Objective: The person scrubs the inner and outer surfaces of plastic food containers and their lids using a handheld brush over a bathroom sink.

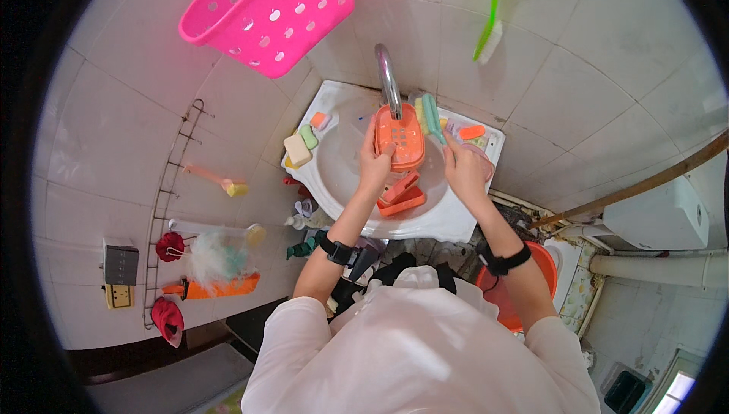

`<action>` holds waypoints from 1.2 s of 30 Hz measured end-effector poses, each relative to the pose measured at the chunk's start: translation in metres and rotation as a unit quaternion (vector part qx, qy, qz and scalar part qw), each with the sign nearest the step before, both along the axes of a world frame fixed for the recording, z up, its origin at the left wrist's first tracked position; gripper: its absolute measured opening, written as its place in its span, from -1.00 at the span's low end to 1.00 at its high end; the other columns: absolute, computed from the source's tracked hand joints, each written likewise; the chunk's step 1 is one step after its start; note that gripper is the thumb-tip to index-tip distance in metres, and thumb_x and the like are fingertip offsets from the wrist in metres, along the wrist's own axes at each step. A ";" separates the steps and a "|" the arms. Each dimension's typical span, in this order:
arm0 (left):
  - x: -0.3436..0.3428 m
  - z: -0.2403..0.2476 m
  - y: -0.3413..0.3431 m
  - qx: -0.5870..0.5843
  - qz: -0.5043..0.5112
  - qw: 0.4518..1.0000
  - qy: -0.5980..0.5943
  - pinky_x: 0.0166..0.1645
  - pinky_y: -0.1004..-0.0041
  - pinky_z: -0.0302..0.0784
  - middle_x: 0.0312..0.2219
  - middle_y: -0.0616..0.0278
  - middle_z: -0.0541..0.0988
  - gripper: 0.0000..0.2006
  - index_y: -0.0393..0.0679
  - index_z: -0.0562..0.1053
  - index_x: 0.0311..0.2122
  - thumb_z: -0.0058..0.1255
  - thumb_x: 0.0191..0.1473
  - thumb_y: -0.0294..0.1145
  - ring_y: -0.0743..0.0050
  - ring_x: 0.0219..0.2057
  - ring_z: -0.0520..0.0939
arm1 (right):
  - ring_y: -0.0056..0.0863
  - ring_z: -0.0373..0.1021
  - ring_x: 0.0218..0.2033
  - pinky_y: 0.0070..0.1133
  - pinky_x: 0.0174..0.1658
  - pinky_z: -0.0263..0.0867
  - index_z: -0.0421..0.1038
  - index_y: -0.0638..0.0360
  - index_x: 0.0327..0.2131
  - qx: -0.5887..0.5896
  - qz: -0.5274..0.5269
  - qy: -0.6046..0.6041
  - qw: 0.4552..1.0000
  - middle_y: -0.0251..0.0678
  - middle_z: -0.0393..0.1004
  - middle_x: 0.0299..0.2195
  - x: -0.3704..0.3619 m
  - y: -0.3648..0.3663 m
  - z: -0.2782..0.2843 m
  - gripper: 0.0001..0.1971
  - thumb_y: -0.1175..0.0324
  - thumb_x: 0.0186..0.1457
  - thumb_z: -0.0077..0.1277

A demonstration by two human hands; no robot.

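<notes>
Under the chrome faucet [388, 84], my left hand [373, 165] grips an orange soap dish [399, 139] with small holes in its base, thumb over its near edge. A teal brush [433, 118] is held by its handle in my right hand [464, 167], just right of the dish; its pale yellowish bristles face left. Both are above the white sink [338, 175]. Down in the basin, below the dish, lie more orange-red plastic pieces [401, 195], partly overlapping. Whether water runs from the faucet is hard to tell.
Soap bars, one cream [298, 150] and one green [308, 137], rest on the sink's left rim. An orange bar [472, 132] sits on the right rim. A pink basket [281, 15] and green brush [491, 34] hang on the wall. An orange-red bucket [541, 277] stands below right.
</notes>
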State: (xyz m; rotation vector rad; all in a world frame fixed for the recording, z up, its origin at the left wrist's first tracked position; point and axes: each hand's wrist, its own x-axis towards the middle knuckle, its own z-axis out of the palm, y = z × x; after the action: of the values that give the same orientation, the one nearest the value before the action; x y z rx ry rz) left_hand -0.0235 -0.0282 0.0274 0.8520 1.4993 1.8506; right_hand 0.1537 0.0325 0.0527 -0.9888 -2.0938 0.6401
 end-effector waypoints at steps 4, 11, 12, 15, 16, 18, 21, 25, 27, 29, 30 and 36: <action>-0.019 0.001 -0.001 -0.006 0.005 1.000 -0.014 0.14 0.44 0.25 0.14 0.10 0.20 -0.32 -0.17 0.04 0.21 -0.12 -0.06 -0.75 0.34 0.12 0.28 | 0.02 0.36 -0.60 -0.26 -0.50 0.26 0.41 0.18 -0.10 -0.023 0.036 -0.033 0.999 0.07 0.38 -0.65 0.004 -0.007 0.005 -0.68 0.36 0.06 -0.11; 0.000 -0.002 -0.008 -0.011 -0.020 0.999 -0.034 0.12 0.46 0.27 0.13 0.14 0.21 -0.31 -0.15 0.04 0.22 -0.09 -0.06 -0.72 0.37 0.09 0.31 | -0.01 0.37 -0.61 -0.26 -0.52 0.25 0.39 0.15 -0.07 -0.050 0.015 -0.002 0.999 0.07 0.37 -0.66 -0.001 0.009 0.013 -0.67 0.36 0.07 -0.13; -0.004 -0.003 -0.006 -0.008 -0.020 0.999 -0.034 0.12 0.46 0.27 0.13 0.14 0.21 -0.31 -0.15 0.04 0.22 -0.09 -0.06 -0.72 0.37 0.09 0.31 | -0.01 0.37 -0.61 -0.26 -0.52 0.25 0.39 0.15 -0.07 -0.047 0.015 -0.001 0.999 0.07 0.37 -0.66 0.000 0.006 0.013 -0.67 0.36 0.07 -0.13; -0.022 -0.008 -0.006 0.006 0.055 0.998 -0.011 0.11 0.47 0.27 0.14 0.14 0.21 -0.31 -0.13 0.04 0.22 -0.12 -0.06 -0.74 0.39 0.09 0.31 | -0.12 0.32 -0.64 -0.38 -0.50 0.19 0.39 0.15 -0.06 -0.043 0.059 -0.059 0.996 0.05 0.34 -0.67 0.004 -0.017 0.001 -0.68 0.39 0.08 -0.11; -0.022 -0.008 -0.008 -0.007 0.042 0.999 -0.002 0.11 0.48 0.28 0.14 0.14 0.21 -0.31 -0.12 0.05 0.22 -0.12 -0.06 -0.74 0.39 0.09 0.31 | -0.07 0.34 -0.63 -0.34 -0.53 0.21 0.39 0.15 -0.07 -0.029 0.053 -0.043 0.997 0.04 0.36 -0.67 0.007 -0.023 -0.004 -0.68 0.37 0.09 -0.13; -0.014 -0.006 -0.012 -0.024 0.027 0.999 0.005 0.10 0.49 0.28 0.13 0.14 0.21 -0.31 -0.11 0.06 0.22 -0.13 -0.07 -0.74 0.39 0.09 0.31 | -0.03 0.36 -0.62 -0.30 -0.56 0.23 0.39 0.15 -0.07 -0.018 0.045 -0.029 0.998 0.02 0.38 -0.66 0.009 -0.020 0.000 -0.68 0.35 0.09 -0.15; -0.007 -0.002 -0.014 -0.022 -0.047 0.998 -0.041 0.10 0.48 0.29 0.13 0.14 0.22 -0.32 -0.10 0.08 0.21 -0.14 -0.07 -0.75 0.38 0.08 0.32 | -0.02 0.37 -0.62 -0.27 -0.54 0.26 0.38 0.13 -0.06 0.010 -0.008 -0.061 0.998 0.04 0.38 -0.66 0.004 -0.006 0.022 -0.67 0.36 0.08 -0.14; -0.022 -0.007 -0.004 -0.008 0.011 0.996 -0.085 0.13 0.44 0.25 0.15 0.13 0.19 -0.32 -0.09 0.07 0.21 -0.15 -0.05 -0.75 0.34 0.12 0.28 | -0.02 0.37 -0.62 -0.27 -0.55 0.26 0.38 0.17 -0.07 0.001 0.035 -0.046 0.998 0.07 0.37 -0.66 0.008 -0.033 0.006 -0.68 0.39 0.07 -0.11; -0.018 -0.001 -0.004 -0.011 0.040 0.994 -0.097 0.14 0.44 0.24 0.14 0.13 0.20 -0.32 -0.08 0.06 0.22 -0.15 -0.05 -0.74 0.34 0.12 0.28 | -0.02 0.37 -0.63 -0.28 -0.56 0.26 0.39 0.19 -0.09 -0.023 0.042 -0.030 0.998 0.08 0.37 -0.66 0.011 -0.040 0.000 -0.69 0.40 0.06 -0.11; -0.012 0.002 -0.008 -0.016 -0.007 0.996 -0.086 0.16 0.44 0.21 0.14 0.16 0.19 -0.31 -0.08 0.04 0.23 -0.14 -0.06 -0.73 0.36 0.12 0.27 | -0.02 0.36 -0.65 -0.29 -0.59 0.23 0.39 0.21 -0.10 0.006 0.029 -0.009 1.000 0.07 0.37 -0.68 0.014 -0.038 0.001 -0.69 0.40 0.06 -0.11; -0.012 0.001 -0.009 -0.017 -0.009 0.996 -0.085 0.16 0.44 0.21 0.14 0.16 0.19 -0.31 -0.08 0.04 0.23 -0.14 -0.06 -0.73 0.36 0.12 0.27 | -0.02 0.36 -0.65 -0.29 -0.59 0.23 0.39 0.21 -0.10 0.006 0.027 -0.008 1.000 0.07 0.37 -0.68 0.012 -0.031 0.008 -0.69 0.40 0.06 -0.11; -0.020 -0.002 -0.010 -0.023 -0.112 0.992 -0.045 0.15 0.44 0.23 0.11 0.14 0.23 -0.32 -0.08 0.05 0.21 -0.12 -0.05 -0.75 0.36 0.12 0.28 | -0.10 0.39 -0.50 -0.37 -0.38 0.28 0.38 0.15 -0.05 -0.007 -0.003 -0.070 0.998 0.00 0.41 -0.56 0.012 -0.007 0.015 -0.66 0.46 0.05 -0.11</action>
State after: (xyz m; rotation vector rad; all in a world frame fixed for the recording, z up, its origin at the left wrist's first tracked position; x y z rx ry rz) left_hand -0.0436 -0.0385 0.0250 0.8643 1.3286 1.6625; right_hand 0.1656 0.0254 0.0676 -1.0737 -2.2096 0.5985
